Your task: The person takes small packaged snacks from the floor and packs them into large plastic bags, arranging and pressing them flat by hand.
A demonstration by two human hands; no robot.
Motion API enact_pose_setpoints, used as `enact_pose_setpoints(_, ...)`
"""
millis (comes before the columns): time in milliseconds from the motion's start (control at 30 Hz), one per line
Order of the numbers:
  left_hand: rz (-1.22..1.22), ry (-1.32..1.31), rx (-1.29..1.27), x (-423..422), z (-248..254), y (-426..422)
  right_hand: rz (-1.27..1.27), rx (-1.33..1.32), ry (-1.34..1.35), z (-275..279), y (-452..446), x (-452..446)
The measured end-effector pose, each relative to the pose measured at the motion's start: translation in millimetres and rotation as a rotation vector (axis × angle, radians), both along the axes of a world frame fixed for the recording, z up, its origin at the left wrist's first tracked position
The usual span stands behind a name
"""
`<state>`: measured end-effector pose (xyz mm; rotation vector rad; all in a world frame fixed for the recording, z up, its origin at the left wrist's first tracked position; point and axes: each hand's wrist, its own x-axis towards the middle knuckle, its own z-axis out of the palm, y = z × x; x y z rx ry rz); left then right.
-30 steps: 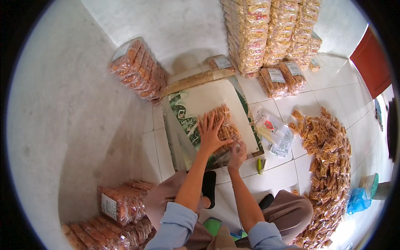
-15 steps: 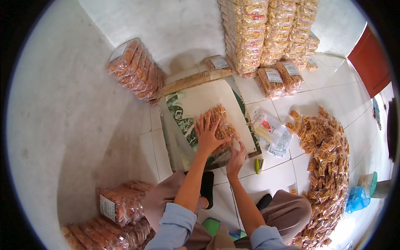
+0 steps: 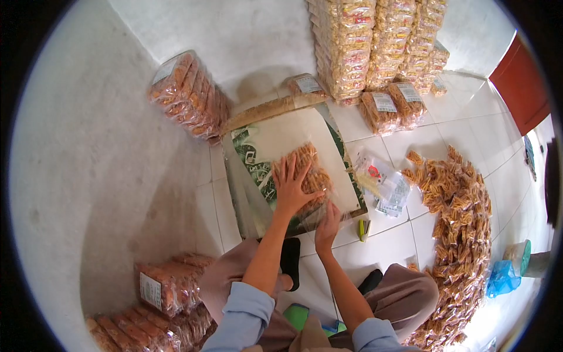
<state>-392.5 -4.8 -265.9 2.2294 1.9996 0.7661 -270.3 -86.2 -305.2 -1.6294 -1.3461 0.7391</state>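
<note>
A clear plastic snack bag (image 3: 315, 171), filled with brown crunchy sticks, lies on a low board (image 3: 287, 132) with a pale top and green printed parts. My left hand (image 3: 290, 189) rests flat on the bag, fingers spread and thumb pointing right. At the bag's near end, my right hand (image 3: 327, 229) has its fingers pressed together on the loose clear plastic; the exact grip is partly hidden. Just right of that hand, a yellow-green stapler (image 3: 364, 230) is on the tiled floor. Printed plastic bags and labels (image 3: 384, 183) lie beside the board.
Many small snack packets (image 3: 460, 234) form a long pile on the right. Filled bags stand in stacks at back left (image 3: 187, 97), front left (image 3: 170, 287) and against the back wall (image 3: 346, 53). Two labelled bags (image 3: 392, 107) sit behind the board. A blue plastic bag (image 3: 503, 278) is far right.
My right hand has drawn slightly toward me and left, along the bag's plastic end. My left hand remains on the bag, barely shifted.
</note>
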Motion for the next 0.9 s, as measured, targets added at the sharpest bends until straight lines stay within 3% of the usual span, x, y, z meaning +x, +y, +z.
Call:
enact_pose_setpoints(67,-0.003,0.012,0.001,-0.1,2.3,-1.0,0.092,0.117,0.03,-1.0,1.5,-7.9)
enact_pose_setpoints(300,-0.035,0.032,-0.065,-3.5,4.8,3.7,0.027,0.345,-0.05,-0.9,8.1,-11.0)
enact_pose_setpoints(367,-0.03,0.001,-0.058,-6.2,-1.6,6.6,-0.004,0.117,0.125,4.5,2.5,-2.3)
enact_pose_setpoints(467,-0.009,0.035,-0.018,-1.4,-3.5,2.5,0.21,0.194,0.024,1.8,10.7,-0.6)
enact_pose_setpoints(700,-0.055,0.111,-0.048,-7.1,2.1,8.2,0.257,0.218,0.119,-13.6,30.6,-9.7)
enact_pose_setpoints(767,-0.045,0.12,-0.094,-8.0,2.0,3.5,0.255,0.256,-0.074,-4.3,24.1,-6.5)
enact_pose_setpoints(833,0.051,-0.502,0.062,-20.0,-0.5,-1.3,0.28,0.176,0.007,0.9,13.5,5.0)
enact_pose_setpoints(900,0.389,-0.671,0.086,-16.1,-6.8,-30.0,0.29,0.113,0.093,-0.8,13.7,10.1)
